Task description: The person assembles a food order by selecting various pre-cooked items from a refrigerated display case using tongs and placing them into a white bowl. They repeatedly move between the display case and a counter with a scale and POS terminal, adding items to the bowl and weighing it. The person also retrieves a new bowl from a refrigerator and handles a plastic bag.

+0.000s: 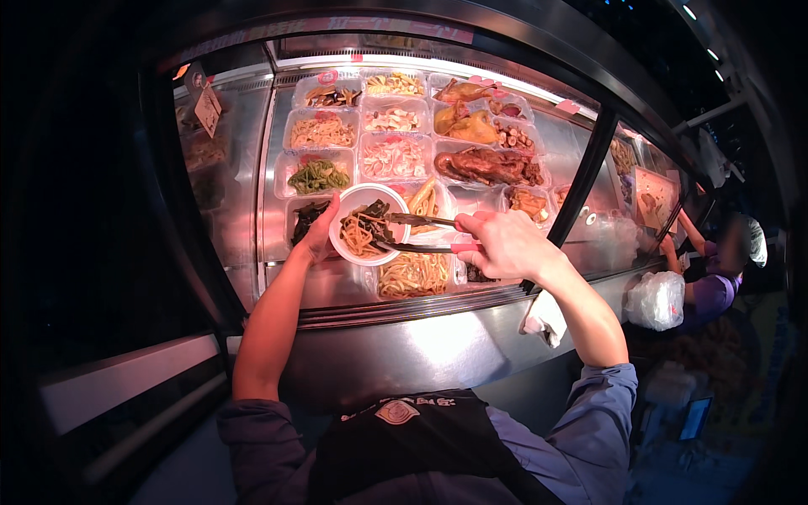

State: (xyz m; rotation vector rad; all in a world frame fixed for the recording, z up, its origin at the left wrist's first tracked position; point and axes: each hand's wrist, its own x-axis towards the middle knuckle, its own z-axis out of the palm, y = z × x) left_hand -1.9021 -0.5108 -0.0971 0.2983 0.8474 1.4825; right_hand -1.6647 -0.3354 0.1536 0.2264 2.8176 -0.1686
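A round white bowl point(404, 197) is in my left hand point(320, 235), gripped at its left side and tilted over the food containers. Dark leafy strips, like seaweed, and pale brown shreds point(358, 237) lie inside it. My right hand point(505, 245) holds metal tongs point(423, 248) with red-and-black handles; their tips reach into the bowl at the dark strips. Whether the tips pinch anything is unclear. Just below the bowl sits a plastic container of pale noodle-like strips point(413, 275). Another container, of dark seaweed-like food point(307, 219), is partly behind my left hand.
The glass-framed display case point(353, 312) holds several clear containers, among them green vegetables point(319, 175), roasted poultry point(486, 165) and shredded food. A white cloth point(546, 319) hangs at its front edge. At the right, a person in purple point(713, 293) stands near a white plastic bag point(656, 301).
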